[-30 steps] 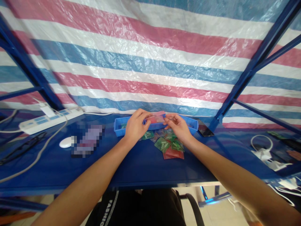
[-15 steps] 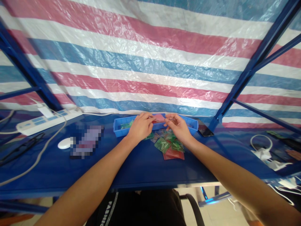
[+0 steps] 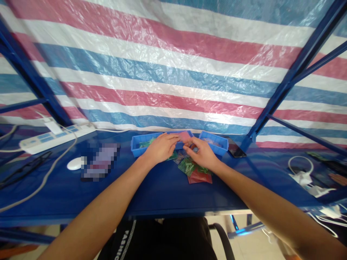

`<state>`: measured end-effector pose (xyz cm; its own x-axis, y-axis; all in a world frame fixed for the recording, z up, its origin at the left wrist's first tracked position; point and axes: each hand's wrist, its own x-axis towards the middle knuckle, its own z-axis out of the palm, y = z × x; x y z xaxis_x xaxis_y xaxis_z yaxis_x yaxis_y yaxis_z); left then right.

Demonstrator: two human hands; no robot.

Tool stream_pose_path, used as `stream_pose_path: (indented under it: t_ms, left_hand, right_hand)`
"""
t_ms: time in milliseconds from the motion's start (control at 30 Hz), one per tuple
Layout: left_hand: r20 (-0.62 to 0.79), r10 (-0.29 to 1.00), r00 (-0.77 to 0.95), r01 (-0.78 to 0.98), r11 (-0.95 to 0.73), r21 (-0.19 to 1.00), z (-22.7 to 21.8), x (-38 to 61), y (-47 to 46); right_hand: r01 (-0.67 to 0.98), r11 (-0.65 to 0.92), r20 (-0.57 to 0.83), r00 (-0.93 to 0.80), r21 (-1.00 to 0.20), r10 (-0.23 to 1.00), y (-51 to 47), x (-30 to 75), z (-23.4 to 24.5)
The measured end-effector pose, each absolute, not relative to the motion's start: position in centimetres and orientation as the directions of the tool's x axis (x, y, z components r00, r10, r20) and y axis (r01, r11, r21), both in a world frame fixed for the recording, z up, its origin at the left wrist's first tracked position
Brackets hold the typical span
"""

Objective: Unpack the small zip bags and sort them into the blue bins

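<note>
My left hand [image 3: 160, 147] pinches a small pink plastic bag [image 3: 185, 137] by its edge, just in front of the left blue tray [image 3: 136, 145]. Below and to the right of that bag, my right hand [image 3: 200, 154] has its fingers curled down on a pile of small bags [image 3: 195, 169], green and red, lying on the blue table. Whether it grips one I cannot make out. A second blue tray [image 3: 214, 140] stands right of the first, behind my right hand.
A white power strip [image 3: 51, 138] with cables lies at the back left; a white mouse [image 3: 73, 164] and a blurred object sit nearer. A dark phone [image 3: 236, 150] lies right of the trays. White cables [image 3: 303, 175] lie at the far right. A striped tarp hangs behind.
My right hand let go of the pink bag and dropped down to the pile of bags. My left hand moved slightly right and lower, keeping the pink bag.
</note>
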<state>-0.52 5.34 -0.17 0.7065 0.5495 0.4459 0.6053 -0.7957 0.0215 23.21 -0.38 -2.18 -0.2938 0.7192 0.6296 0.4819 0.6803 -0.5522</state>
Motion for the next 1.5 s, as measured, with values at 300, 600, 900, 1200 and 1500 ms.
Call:
stream_pose_path:
  t_ms: [300,600,900,1200,1500]
  left_hand:
    - [0.637,0.566,0.523,0.678,-0.729,0.091,0.5,-0.6,4.9]
    - [0.659,0.555,0.509,0.635,-0.758,0.148,0.9,-0.4,4.0]
    - [0.647,0.544,0.535,0.445,-0.832,0.331,1.0,0.0,2.4]
    - [0.621,0.575,0.533,0.418,-0.817,0.398,0.8,0.3,2.4]
    - [0.592,0.656,0.468,0.293,-0.748,0.596,0.3,0.9,2.6]
  right_hand:
    - [0.375,0.882,0.466,-0.75,-0.285,0.469,-1.5,22.5,-1.3]
    - [0.366,0.843,0.493,-0.691,-0.393,0.529,-1.2,22.2,-1.8]
    - [0.434,0.681,0.622,-0.294,-0.589,0.726,-0.4,23.1,-1.7]
    - [0.128,0.521,0.512,-0.099,-0.844,0.854,0.5,23.1,-2.6]
    - [0.027,0.465,0.456,-0.151,-0.885,0.877,0.8,22.7,-2.8]
